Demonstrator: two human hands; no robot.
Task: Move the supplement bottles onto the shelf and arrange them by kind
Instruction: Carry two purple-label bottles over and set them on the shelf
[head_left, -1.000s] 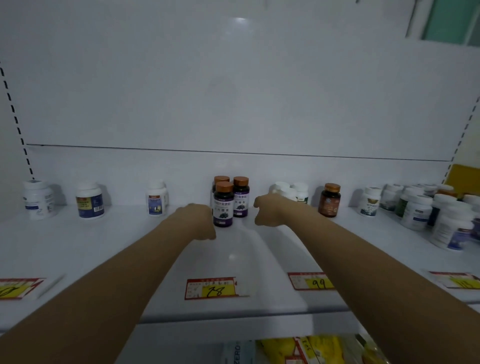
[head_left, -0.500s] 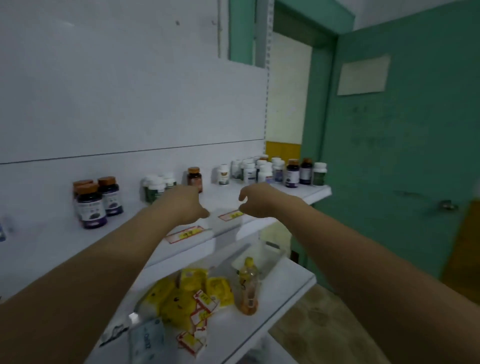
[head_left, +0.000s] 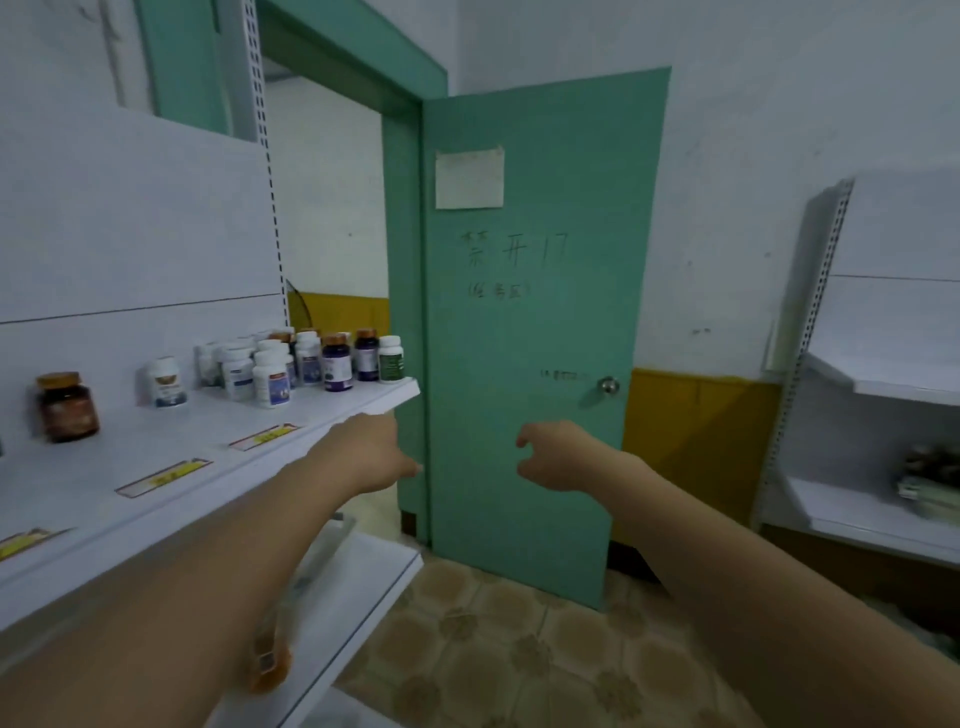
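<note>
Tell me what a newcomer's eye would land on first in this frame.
The teal door fills the middle of the view, with a pale paper sheet near its top. In front of it both bare arms stretch forward, left hand and right hand loosely curled and holding nothing. At left, supplement bottles crowd the far end of the white shelf, with a lone brown bottle nearer.

Clustered bottles (head_left: 270, 376) block the far end of the shelf (head_left: 130, 447); its front strip lies free.

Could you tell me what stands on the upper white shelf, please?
An amber orange-capped bottle, white and dark supplement bottles, yellow price labels; the cluster's rear bottles are covered.
</note>
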